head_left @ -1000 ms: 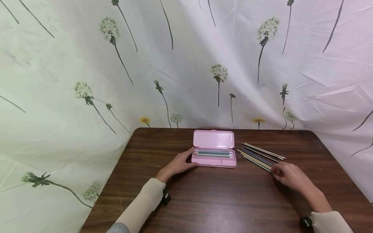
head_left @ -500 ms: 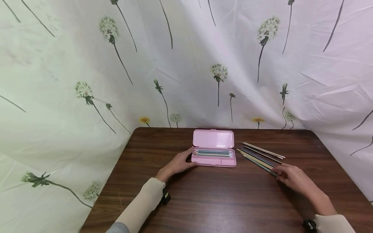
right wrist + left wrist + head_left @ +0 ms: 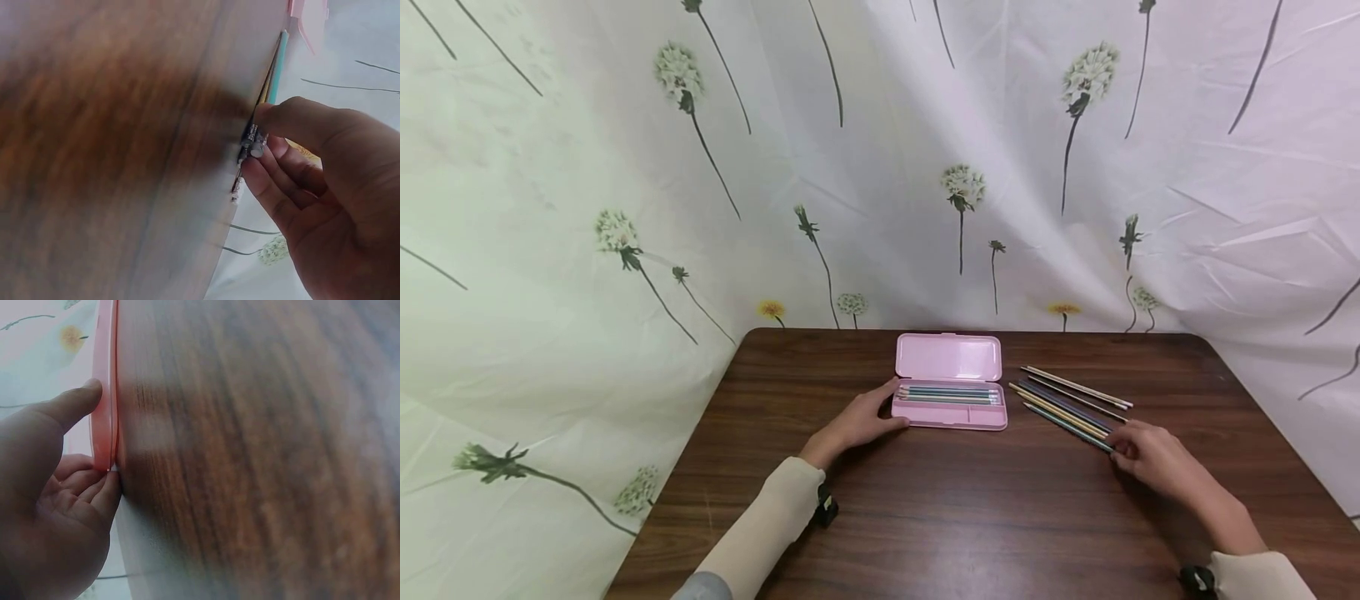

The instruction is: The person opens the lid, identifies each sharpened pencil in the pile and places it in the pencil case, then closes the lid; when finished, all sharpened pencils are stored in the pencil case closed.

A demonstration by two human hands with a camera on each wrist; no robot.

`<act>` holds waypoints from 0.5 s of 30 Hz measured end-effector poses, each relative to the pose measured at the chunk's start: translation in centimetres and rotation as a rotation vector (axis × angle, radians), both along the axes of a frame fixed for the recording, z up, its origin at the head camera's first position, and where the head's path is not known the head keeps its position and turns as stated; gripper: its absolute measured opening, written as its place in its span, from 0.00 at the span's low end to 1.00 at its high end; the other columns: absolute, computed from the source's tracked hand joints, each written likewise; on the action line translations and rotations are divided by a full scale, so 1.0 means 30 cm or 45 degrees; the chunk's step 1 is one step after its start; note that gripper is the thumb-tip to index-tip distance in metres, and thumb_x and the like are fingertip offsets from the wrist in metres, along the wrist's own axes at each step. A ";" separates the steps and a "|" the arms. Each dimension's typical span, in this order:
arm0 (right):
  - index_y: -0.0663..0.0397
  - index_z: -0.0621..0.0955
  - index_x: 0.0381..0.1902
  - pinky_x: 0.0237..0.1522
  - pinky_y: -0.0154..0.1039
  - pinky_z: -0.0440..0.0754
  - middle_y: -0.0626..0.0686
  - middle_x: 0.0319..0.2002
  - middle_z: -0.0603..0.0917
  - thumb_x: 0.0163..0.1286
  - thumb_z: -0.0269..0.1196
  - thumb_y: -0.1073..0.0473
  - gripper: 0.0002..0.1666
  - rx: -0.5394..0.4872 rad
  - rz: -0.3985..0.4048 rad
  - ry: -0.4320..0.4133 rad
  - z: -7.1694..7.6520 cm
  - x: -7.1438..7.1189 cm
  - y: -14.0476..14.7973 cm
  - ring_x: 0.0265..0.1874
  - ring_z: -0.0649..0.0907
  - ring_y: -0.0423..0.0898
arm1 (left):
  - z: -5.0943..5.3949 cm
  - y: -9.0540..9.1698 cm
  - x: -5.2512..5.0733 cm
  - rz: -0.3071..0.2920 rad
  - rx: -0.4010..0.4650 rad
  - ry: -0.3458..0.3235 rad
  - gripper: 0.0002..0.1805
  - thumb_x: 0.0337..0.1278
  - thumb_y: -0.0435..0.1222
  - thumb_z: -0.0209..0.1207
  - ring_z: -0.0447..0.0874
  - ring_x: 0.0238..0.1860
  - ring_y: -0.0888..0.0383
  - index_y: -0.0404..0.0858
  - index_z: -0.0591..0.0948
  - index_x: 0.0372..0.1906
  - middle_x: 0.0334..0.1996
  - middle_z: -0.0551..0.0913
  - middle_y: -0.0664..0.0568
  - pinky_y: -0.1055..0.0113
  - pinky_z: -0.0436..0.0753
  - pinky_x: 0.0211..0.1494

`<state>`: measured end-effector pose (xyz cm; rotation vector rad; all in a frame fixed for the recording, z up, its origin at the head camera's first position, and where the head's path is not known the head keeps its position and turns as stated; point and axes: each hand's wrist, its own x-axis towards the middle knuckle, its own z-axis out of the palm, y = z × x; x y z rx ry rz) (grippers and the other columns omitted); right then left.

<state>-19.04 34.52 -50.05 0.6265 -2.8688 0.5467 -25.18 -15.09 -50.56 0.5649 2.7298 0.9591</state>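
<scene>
An open pink pencil case [image 3: 934, 414] lies on the table, with several pencils [image 3: 949, 395] in its rear compartment. My left hand [image 3: 859, 423] holds the case's left end; in the left wrist view, the thumb touches one edge of the case [image 3: 105, 425] and the fingertips another. To the right, my right hand [image 3: 1156, 458] is at the near ends of a loose pencil group. Its thumb and fingers pinch a teal pencil [image 3: 277, 70] near the end, as the right wrist view shows. Beside it lie yellow pencils [image 3: 1060, 411] and dark ones. How many pencils the fingers touch is unclear.
Pale pencils [image 3: 1078, 387] lie just behind the group. The case's lid [image 3: 949, 357] leans back, open towards the rear edge of the brown wooden table [image 3: 970, 517]. A white cloth [image 3: 880, 167] with a dandelion print hangs behind and at the sides.
My right hand has shifted slightly right and nearer. The teal pencil has separated a little from the yellow ones beside it. My left hand and the case have stayed in place.
</scene>
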 end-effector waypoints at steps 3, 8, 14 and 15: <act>0.52 0.88 0.34 0.25 0.34 0.74 0.40 0.28 0.79 0.53 0.78 0.71 0.13 0.000 0.036 0.124 -0.002 -0.002 0.002 0.26 0.74 0.29 | 0.001 0.002 0.000 -0.004 0.006 -0.001 0.46 0.73 0.49 0.66 0.61 0.84 0.45 0.36 0.60 0.85 0.85 0.59 0.42 0.47 0.65 0.84; 0.51 0.90 0.33 0.23 0.33 0.72 0.39 0.27 0.80 0.49 0.81 0.72 0.16 -0.038 0.110 0.344 0.004 -0.019 -0.002 0.25 0.72 0.28 | -0.001 0.003 0.000 -0.004 0.010 0.006 0.46 0.73 0.49 0.67 0.62 0.84 0.44 0.35 0.60 0.84 0.85 0.60 0.42 0.46 0.66 0.84; 0.52 0.92 0.34 0.28 0.38 0.81 0.46 0.31 0.90 0.48 0.82 0.71 0.16 -0.095 0.144 0.419 0.045 -0.050 -0.038 0.28 0.83 0.34 | 0.002 0.002 0.002 -0.007 0.008 0.021 0.45 0.72 0.48 0.67 0.62 0.83 0.44 0.35 0.61 0.84 0.84 0.60 0.41 0.46 0.66 0.84; 0.52 0.93 0.35 0.29 0.39 0.82 0.47 0.32 0.90 0.50 0.82 0.72 0.15 -0.098 0.148 0.410 0.055 -0.054 -0.046 0.29 0.84 0.36 | 0.002 0.002 0.002 -0.008 0.013 0.020 0.45 0.72 0.48 0.67 0.62 0.83 0.43 0.34 0.61 0.84 0.84 0.60 0.41 0.45 0.66 0.83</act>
